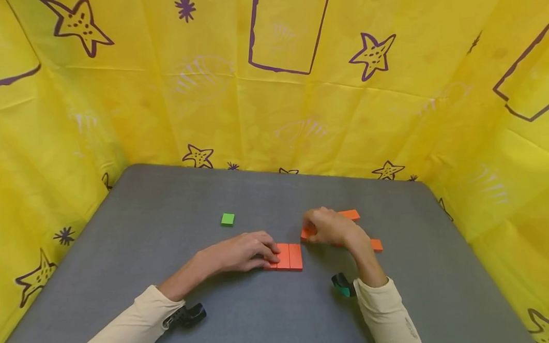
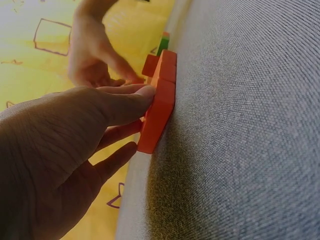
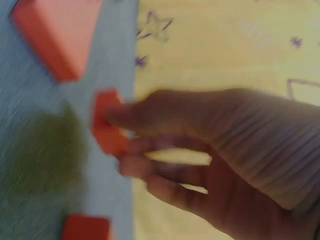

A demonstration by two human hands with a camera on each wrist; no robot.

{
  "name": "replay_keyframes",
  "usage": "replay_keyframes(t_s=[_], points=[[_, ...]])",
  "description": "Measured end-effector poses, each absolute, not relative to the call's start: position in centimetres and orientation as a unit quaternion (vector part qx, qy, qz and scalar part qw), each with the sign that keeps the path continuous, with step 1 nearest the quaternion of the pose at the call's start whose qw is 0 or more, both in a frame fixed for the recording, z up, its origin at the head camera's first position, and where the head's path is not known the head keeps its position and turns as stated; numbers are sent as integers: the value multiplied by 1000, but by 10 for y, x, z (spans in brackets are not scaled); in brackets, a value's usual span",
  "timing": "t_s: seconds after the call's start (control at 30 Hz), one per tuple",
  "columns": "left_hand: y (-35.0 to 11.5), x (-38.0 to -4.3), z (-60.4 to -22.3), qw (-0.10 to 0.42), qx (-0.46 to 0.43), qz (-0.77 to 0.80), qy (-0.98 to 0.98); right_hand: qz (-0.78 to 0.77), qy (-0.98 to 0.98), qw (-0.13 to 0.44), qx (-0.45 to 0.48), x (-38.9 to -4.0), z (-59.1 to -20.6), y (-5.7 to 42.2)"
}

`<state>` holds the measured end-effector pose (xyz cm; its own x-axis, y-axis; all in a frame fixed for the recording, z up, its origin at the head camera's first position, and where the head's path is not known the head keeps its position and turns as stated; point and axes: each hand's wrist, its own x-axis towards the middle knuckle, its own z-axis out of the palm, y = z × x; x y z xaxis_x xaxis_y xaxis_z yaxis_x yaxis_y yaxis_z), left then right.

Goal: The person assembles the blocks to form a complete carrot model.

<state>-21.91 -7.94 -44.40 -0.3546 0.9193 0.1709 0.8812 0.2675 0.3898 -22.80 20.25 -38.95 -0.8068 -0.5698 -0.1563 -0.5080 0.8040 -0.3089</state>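
Note:
Flat orange blocks [image 1: 289, 257] lie side by side in a short row on the grey table. My left hand [image 1: 241, 251] holds the row's left end; in the left wrist view its thumb lies along the near edge of the end block [image 2: 159, 112], fingers on the far side. Just beyond the row's right end, my right hand [image 1: 335, 229] pinches another orange block [image 3: 108, 122] between thumb and fingers, above the table in the right wrist view. Partly behind that hand lie two more orange pieces, one farther back [image 1: 350, 214] and one nearer [image 1: 376, 245].
A small green block [image 1: 228, 219] lies on the table [image 1: 174, 208] beyond my left hand. Dark wrist-worn devices show under both sleeves, one at the left wrist [image 1: 189, 316] and one at the right [image 1: 343, 285]. Yellow patterned cloth [image 1: 233, 101] encloses the table's back and sides.

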Motion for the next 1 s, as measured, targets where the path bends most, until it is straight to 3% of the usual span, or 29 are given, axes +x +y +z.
replay_keyframes(t_s=[0.2,0.37,1.0], points=[[-79,-221,-445,28,576,210,790,-162,875,216,-401,-211,-378,174],[-78,-223,-448,13,588,213,780,-157,848,249,-440,-204,-389,151],[-79,-220,-447,41,573,211,791,-86,896,202,-386,-204,-402,139]])
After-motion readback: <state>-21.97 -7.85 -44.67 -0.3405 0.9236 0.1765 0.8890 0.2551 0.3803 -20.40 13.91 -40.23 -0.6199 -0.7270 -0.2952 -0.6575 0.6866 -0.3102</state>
